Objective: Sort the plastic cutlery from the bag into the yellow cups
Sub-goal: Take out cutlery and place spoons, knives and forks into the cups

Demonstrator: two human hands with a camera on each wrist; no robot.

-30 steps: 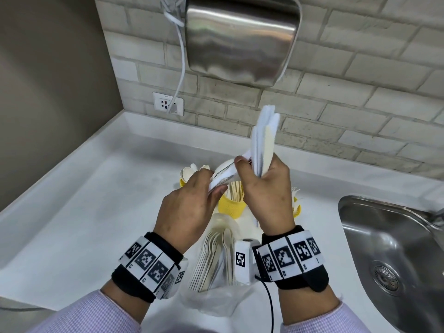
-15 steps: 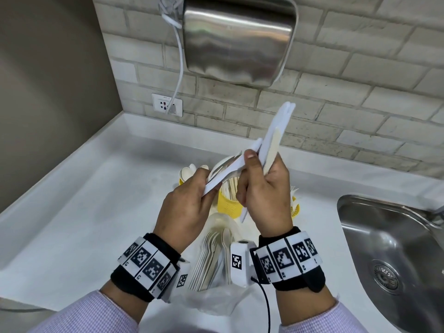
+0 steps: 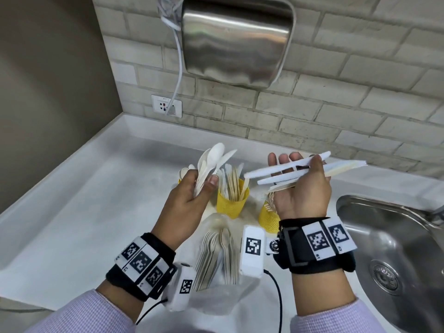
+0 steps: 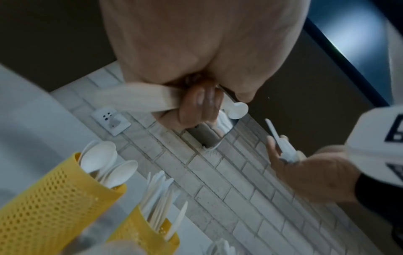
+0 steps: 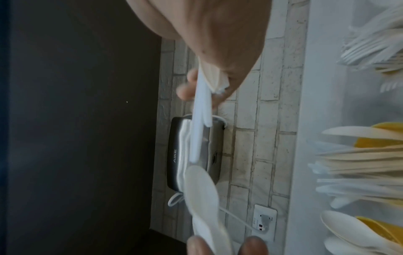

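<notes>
Head view: left hand (image 3: 189,200) grips spoons (image 3: 211,162), right hand (image 3: 302,195) knives (image 3: 300,171).

Occlusions and cut-offs
Left yellow cup (image 3: 179,181) mostly hidden behind left hand (image 3: 189,200); right yellow cup (image 3: 266,218) partly behind right hand (image 3: 302,191). Sink (image 3: 394,248) cut by frame edge. Spoon handles (image 4: 139,100) in the left grip motion-blurred at the wrist.
</notes>
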